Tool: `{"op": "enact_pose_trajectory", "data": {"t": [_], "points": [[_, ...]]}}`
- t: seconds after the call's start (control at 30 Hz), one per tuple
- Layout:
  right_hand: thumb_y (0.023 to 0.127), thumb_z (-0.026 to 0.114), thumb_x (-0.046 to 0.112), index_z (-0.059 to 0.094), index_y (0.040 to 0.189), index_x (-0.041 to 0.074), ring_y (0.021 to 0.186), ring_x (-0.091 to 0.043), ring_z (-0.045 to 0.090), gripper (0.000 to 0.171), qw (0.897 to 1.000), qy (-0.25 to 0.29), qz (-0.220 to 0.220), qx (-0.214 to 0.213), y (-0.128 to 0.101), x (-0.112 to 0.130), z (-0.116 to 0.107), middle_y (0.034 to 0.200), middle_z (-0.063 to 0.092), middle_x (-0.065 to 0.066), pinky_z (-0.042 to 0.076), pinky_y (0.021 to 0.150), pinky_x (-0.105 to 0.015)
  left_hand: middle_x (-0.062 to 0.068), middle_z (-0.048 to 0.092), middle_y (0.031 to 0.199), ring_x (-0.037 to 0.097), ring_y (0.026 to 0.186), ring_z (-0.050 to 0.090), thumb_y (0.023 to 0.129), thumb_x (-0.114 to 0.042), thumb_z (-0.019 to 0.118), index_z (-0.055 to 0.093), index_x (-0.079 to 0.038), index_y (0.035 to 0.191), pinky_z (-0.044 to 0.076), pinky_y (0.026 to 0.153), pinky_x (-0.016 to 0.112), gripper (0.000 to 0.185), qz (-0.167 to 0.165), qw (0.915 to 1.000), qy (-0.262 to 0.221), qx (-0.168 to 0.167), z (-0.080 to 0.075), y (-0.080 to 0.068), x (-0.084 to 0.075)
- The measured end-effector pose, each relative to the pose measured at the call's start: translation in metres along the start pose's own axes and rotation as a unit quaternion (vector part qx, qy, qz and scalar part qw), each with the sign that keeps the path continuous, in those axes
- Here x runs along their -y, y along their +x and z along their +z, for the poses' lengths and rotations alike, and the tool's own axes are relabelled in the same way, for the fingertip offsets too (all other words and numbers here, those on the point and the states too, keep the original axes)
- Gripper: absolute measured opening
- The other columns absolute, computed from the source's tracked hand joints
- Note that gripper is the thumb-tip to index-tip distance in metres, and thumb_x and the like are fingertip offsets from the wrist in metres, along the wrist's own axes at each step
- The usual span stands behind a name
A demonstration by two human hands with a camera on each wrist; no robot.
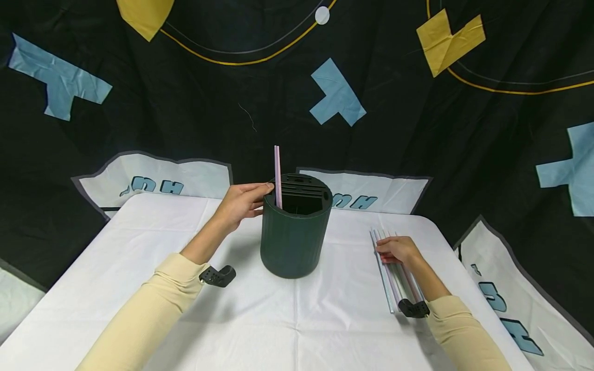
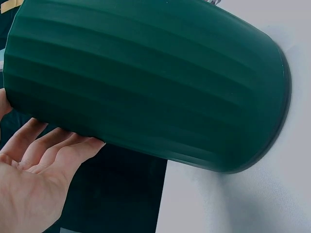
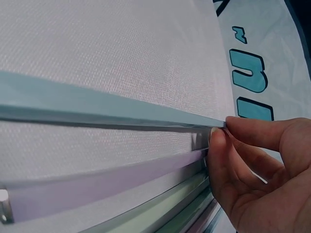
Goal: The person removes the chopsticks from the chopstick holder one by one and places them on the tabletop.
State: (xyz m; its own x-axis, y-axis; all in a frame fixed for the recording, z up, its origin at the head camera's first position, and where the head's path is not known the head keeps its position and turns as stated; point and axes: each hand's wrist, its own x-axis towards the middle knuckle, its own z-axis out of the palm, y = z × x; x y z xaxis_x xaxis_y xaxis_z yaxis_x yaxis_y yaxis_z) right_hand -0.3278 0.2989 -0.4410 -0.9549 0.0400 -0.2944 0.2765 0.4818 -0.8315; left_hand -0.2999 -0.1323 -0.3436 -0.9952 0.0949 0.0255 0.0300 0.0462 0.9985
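Note:
A dark green utensil holder (image 1: 294,242) stands upright on the table, its top slotted at the back and open at the front. Two pink chopsticks (image 1: 278,175) stick up from its left side. My left hand (image 1: 238,206) holds the holder's upper left side; in the left wrist view its fingers (image 2: 73,150) lie against the ribbed wall near the rim. At the right, my right hand (image 1: 396,249) pinches the far end of a pale blue chopstick (image 3: 107,107). Beside it lie a lilac chopstick (image 3: 112,184), a pale green chopstick (image 3: 150,208) and others, partly hidden under my hand.
A white cloth covers the table (image 1: 297,330). Behind it hangs a black backdrop (image 1: 260,113) with blue and yellow patches. White lettered strips (image 1: 185,178) run along the table's far edge, and another (image 1: 520,309) along the right.

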Motion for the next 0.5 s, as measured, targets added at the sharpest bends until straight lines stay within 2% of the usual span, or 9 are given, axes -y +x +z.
{"op": "enact_pose_trajectory", "data": {"t": [0.17, 0.33, 0.5], "points": [[0.096, 0.067, 0.011, 0.062, 0.127, -0.011, 0.064, -0.009, 0.066, 0.038, 1.000, -0.007, -0.001, -0.019, 0.000, 0.000, 0.000, 0.083, 0.070, -0.004, 0.060, 0.063, -0.022, 0.017, 0.066, 0.134, 0.033, 0.118, 0.068, 0.099, -0.032, 0.066, 0.064, -0.004, 0.135, 0.058, 0.094, 0.045, 0.045, 0.001, 1.0000, -0.004, 0.000, 0.000, 0.000, 0.001], [0.096, 0.067, 0.011, 0.062, 0.126, -0.013, 0.070, -0.011, 0.067, 0.038, 0.999, -0.019, -0.031, -0.040, -0.005, 0.003, -0.002, 0.094, 0.072, -0.011, 0.061, 0.066, -0.024, 0.017, 0.066, 0.134, 0.033, 0.118, 0.068, 0.100, -0.031, 0.066, 0.064, -0.004, 0.135, 0.058, 0.095, 0.045, 0.045, 0.002, 1.0000, -0.005, 0.001, 0.000, 0.000, 0.001], [0.097, 0.065, 0.013, 0.062, 0.125, -0.012, 0.078, -0.014, 0.070, 0.037, 0.998, -0.016, -0.052, -0.040, -0.010, 0.019, -0.006, 0.102, 0.074, -0.013, 0.062, 0.070, -0.024, 0.017, 0.066, 0.135, 0.033, 0.119, 0.067, 0.099, -0.032, 0.066, 0.064, -0.004, 0.135, 0.058, 0.095, 0.045, 0.046, 0.002, 1.0000, -0.002, -0.001, 0.000, 0.000, 0.000]]}}
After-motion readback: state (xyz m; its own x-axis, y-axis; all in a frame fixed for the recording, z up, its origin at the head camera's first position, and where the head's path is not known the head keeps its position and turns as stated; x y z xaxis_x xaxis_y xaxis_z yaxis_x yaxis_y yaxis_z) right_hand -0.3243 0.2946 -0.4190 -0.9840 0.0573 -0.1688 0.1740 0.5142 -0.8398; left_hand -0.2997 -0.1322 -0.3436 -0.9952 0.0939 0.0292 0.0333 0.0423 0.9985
